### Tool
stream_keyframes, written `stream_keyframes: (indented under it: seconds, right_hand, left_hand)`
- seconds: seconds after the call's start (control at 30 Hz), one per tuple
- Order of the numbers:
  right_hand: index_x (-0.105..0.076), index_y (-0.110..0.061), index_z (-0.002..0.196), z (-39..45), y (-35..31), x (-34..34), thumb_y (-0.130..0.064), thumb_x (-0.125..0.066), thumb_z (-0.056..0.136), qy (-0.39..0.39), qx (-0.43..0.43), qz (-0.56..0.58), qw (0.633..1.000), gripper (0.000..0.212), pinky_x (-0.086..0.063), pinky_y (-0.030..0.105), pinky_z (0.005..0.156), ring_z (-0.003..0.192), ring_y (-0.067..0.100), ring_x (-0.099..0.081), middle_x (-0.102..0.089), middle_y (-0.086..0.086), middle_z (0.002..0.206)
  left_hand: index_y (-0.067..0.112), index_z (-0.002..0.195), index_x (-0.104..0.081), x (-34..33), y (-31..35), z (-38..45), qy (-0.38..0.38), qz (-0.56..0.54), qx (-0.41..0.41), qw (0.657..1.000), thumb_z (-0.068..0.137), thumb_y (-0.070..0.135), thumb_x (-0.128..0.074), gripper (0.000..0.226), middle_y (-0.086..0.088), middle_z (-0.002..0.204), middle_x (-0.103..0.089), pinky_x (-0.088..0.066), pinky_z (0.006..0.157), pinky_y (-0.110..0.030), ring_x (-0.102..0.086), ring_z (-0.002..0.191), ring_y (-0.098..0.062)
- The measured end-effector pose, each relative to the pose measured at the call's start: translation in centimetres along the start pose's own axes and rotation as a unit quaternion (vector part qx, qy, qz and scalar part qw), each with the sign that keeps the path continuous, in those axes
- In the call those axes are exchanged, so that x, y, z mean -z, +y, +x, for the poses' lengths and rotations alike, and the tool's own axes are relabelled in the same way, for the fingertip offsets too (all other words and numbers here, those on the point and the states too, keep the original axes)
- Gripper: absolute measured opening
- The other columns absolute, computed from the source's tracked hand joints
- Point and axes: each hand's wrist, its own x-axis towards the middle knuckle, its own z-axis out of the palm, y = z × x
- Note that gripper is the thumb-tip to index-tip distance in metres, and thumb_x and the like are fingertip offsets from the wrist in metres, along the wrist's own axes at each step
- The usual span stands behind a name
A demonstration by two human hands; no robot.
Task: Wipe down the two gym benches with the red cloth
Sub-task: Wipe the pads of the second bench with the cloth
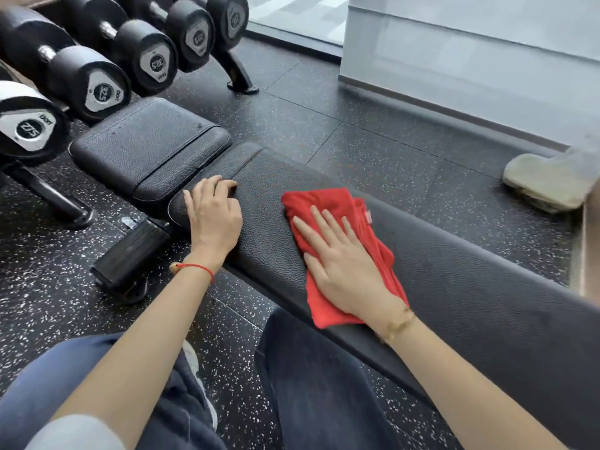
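Floor: dark rubber tiles with white speckles, running to a pale wall at the upper right.
Bench back pad: long black textured pad, crossing from centre to lower right; both hands are on it.
Bench seat pad: shorter black pad just beyond the long pad's near end, a narrow gap between them.
Dumbbell rack: upper left, a row of black dumbbells with grey end plates, numbers reading 32.5 on several.
Legs: dark trousers, bottom of view, close against the long pad's edge.
Grey bundle: folded grey cloth or similar on the floor at far right; cannot tell what it is.
Red cloth: lying flat on the long pad, folded, partly under the right hand.
Right hand: fingers straight and spread, palm pressing the cloth down on the pad; not curled round it.
Left hand: resting on the pad's near end, fingertips bent over the edge by the gap, holding nothing loose.
Red string bracelet: on the left wrist.
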Motion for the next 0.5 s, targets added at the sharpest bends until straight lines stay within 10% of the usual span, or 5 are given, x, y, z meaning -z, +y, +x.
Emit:
stream_keyframes:
  seconds: [0.23,0.5]
  right_hand:
    - [-0.010,-0.041,0.153,-6.5,3.6,1.6,-0.044,-0.024,0.098,-0.008,-0.048,0.021,0.999,0.057,-0.002,0.037,0.123,0.150,0.008,0.002,-0.003,-0.011,0.163]
    - [-0.014,-0.036,0.154,5.3,5.1,1.6,-0.036,-0.034,0.102,0.014,-0.070,0.018,0.997,0.056,0.003,0.039,0.123,0.151,0.017,-0.003,-0.006,-0.001,0.164]
  left_hand:
    - [0.014,0.126,-0.058,-0.3,0.4,-0.4,0.008,-0.004,-0.013,1.000,0.088,0.014,-0.051,0.038,-0.007,0.140,-0.051,-0.014,0.121,-0.052,-0.040,0.135,-0.028]
    - [0.015,0.122,-0.059,0.0,0.4,-0.3,0.018,-0.006,-0.009,1.000,0.086,0.016,-0.051,0.037,-0.006,0.137,-0.053,-0.024,0.117,-0.049,-0.042,0.132,-0.028]
